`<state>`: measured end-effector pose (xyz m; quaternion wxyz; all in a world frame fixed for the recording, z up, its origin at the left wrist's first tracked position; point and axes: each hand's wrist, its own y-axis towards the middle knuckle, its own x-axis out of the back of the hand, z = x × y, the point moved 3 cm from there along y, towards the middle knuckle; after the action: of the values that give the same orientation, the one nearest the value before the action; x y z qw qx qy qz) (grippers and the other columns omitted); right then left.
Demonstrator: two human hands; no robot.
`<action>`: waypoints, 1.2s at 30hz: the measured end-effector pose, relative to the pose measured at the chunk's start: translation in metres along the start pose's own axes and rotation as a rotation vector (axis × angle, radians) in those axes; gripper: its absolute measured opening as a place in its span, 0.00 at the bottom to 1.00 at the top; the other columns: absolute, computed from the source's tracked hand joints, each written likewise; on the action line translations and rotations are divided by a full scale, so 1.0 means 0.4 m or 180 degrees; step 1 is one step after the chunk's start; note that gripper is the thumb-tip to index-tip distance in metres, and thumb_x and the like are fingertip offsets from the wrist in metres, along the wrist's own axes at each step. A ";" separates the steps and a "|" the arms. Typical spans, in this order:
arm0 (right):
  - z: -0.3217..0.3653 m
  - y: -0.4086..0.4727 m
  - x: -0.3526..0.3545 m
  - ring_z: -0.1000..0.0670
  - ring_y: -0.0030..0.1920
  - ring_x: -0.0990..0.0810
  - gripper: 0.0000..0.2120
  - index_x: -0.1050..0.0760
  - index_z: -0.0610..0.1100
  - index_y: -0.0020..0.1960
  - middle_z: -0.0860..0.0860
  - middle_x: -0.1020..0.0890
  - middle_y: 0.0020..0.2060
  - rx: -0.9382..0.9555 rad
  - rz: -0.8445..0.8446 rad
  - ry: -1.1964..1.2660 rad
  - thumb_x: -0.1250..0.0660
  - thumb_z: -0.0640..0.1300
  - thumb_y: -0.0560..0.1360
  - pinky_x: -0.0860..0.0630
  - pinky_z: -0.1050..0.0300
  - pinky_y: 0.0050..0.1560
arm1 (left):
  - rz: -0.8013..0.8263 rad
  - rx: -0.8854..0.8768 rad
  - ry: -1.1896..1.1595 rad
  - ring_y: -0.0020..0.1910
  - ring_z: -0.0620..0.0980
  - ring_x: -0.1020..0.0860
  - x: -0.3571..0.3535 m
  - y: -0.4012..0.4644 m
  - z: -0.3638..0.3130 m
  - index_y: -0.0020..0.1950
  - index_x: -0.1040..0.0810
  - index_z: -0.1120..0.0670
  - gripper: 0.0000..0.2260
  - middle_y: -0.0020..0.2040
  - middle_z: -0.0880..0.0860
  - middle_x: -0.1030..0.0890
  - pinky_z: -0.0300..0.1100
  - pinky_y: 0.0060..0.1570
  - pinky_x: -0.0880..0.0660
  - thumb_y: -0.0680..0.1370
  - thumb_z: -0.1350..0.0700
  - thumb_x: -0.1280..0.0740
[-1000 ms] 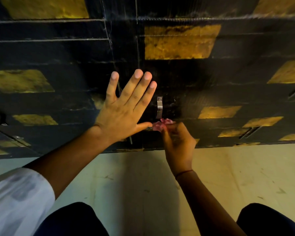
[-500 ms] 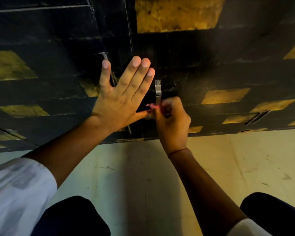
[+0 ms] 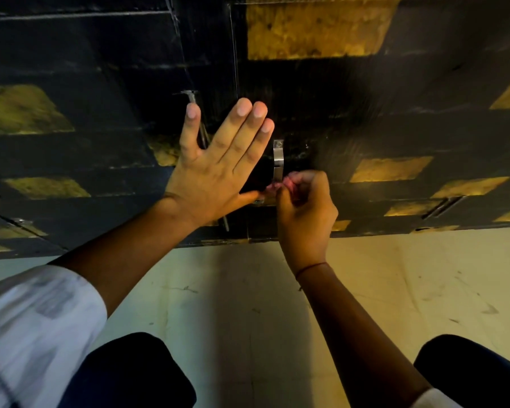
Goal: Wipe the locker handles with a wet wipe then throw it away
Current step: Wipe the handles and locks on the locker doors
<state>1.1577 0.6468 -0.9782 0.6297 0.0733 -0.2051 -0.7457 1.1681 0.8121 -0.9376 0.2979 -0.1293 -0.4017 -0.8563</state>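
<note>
A short silver locker handle point(image 3: 278, 159) stands upright on a black locker door point(image 3: 321, 113) with worn yellow patches. My right hand point(image 3: 305, 213) pinches a crumpled pink wet wipe point(image 3: 286, 184) against the lower end of that handle; most of the wipe is hidden by my fingers. My left hand point(image 3: 218, 166) lies flat on the door just left of the handle, fingers straight and spread. A second thin handle point(image 3: 202, 134) runs behind my left hand on the neighbouring door.
More black and yellow locker doors stretch left and right, with another handle point(image 3: 442, 206) low on the right. Pale scuffed floor point(image 3: 248, 290) lies below the lockers. My knees point(image 3: 136, 375) show at the bottom edge.
My right hand has risen with the wipe from below the handle up onto its lower end. My left hand has stayed flat on the door.
</note>
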 end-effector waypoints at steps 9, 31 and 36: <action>0.092 0.021 0.011 0.49 0.54 0.19 0.10 0.22 0.39 0.61 0.47 0.18 0.53 0.0877 -0.0084 -0.0491 0.33 0.38 0.80 0.20 0.50 0.54 | 0.0130 -0.0086 0.0144 0.79 0.63 0.69 0.009 -0.001 0.003 0.83 0.58 0.63 0.52 0.80 0.65 0.68 0.71 0.70 0.70 0.77 0.24 0.48; 0.022 0.018 0.033 0.59 0.49 0.19 0.02 0.19 0.43 0.50 0.61 0.19 0.45 0.0553 0.0450 -0.0509 0.29 0.40 0.77 0.20 0.61 0.50 | 0.0238 -0.0076 0.0092 0.79 0.62 0.70 0.014 -0.003 0.009 0.83 0.57 0.62 0.52 0.80 0.64 0.68 0.71 0.71 0.71 0.77 0.25 0.45; 0.007 0.031 0.011 0.57 0.43 0.20 0.04 0.22 0.43 0.47 0.58 0.22 0.43 0.0583 0.0280 -0.0817 0.27 0.41 0.75 0.20 0.56 0.44 | 0.0299 -0.0085 0.0122 0.79 0.62 0.70 0.017 -0.002 0.008 0.83 0.57 0.62 0.52 0.80 0.64 0.69 0.71 0.71 0.71 0.76 0.25 0.46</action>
<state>1.1671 0.6416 -0.9700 0.6210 0.0255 -0.3539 -0.6989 1.1622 0.8122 -0.9331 0.3436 -0.1356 -0.3780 -0.8489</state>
